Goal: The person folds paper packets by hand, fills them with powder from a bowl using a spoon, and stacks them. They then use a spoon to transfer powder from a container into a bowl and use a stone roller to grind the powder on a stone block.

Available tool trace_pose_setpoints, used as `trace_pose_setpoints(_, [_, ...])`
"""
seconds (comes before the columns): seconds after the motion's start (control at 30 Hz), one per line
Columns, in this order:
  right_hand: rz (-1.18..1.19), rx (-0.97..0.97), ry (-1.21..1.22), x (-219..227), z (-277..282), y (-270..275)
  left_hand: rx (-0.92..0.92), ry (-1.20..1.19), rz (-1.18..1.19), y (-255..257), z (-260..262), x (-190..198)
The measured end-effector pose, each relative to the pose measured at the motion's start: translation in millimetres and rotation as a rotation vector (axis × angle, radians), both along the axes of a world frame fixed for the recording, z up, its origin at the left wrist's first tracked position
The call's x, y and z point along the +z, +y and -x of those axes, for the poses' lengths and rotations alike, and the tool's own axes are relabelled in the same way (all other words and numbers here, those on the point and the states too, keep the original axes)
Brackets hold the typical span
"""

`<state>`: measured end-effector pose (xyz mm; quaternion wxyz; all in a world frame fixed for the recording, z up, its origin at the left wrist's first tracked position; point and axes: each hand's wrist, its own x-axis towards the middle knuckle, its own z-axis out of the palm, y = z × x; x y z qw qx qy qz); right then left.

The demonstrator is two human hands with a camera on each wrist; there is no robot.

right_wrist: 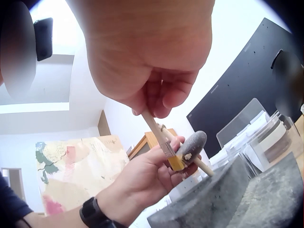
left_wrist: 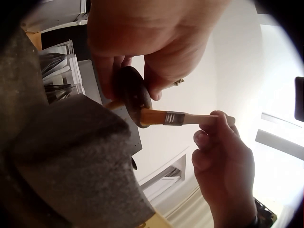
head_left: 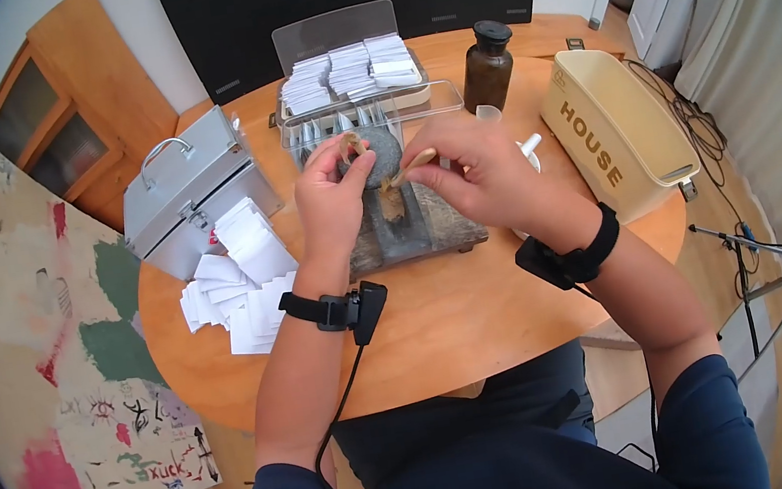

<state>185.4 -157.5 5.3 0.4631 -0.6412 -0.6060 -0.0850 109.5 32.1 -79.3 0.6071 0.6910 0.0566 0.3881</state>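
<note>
My left hand [head_left: 331, 193] holds a grey stone grinding wheel [head_left: 384, 149] by its wooden axle [right_wrist: 205, 168], above the stone trough [right_wrist: 213, 187] of a grinder. The wheel stands on edge, its flat face turned sideways. In my right hand [head_left: 485, 165] is a flat brush [left_wrist: 197, 119], its pale wooden handle pinched between thumb and fingers. The brush's yellowish bristles [right_wrist: 176, 163] lie against the wheel's face near the axle. Brown residue [head_left: 391, 206] shows in the trough below.
White paper packets [head_left: 249, 276] lie left, beside a silver metal case [head_left: 191, 188]. Behind the trough stands a clear box [head_left: 427, 82] of packets. A brown bottle [head_left: 486, 68], a small white cup [head_left: 488, 114] and a cream HOUSE bin [head_left: 596, 128] are right.
</note>
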Motion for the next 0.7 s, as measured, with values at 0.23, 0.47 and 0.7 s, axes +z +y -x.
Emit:
trace_pose_setpoints(0.23, [-0.015,-0.013,0.016,-12.6,-0.1,-0.3,0.029,0.09,0.002,4.1,2.4,-5.6])
trace_pose_setpoints(0.47, [0.042,-0.036,0.155,-14.7,-6.2,-7.4,-0.002,0.103,0.022,0.4,4.5,1.4])
trace_pose_setpoints(0.7, [0.063,-0.094,0.329,-24.7,-3.9,-16.6,-0.003,0.112,0.076,-1.6,7.8,2.8])
